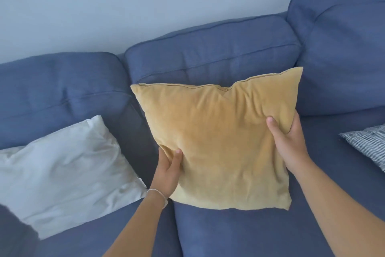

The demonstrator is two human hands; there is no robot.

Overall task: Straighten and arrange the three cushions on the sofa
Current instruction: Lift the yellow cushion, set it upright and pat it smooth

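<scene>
Blue sofa fabric is being crowded by a rumpled white cushion lying left and a striped cushion at the right edge. Centre-seat, the creased mustard cushion is being propped upright, pinched at both sides by left grip and right grip.

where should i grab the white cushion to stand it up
Probably take the white cushion by its two side edges, coming from the front like the hands on the yellow cushion. It lies flat and limp on the sofa seat, so one corner would just sag.
</scene>
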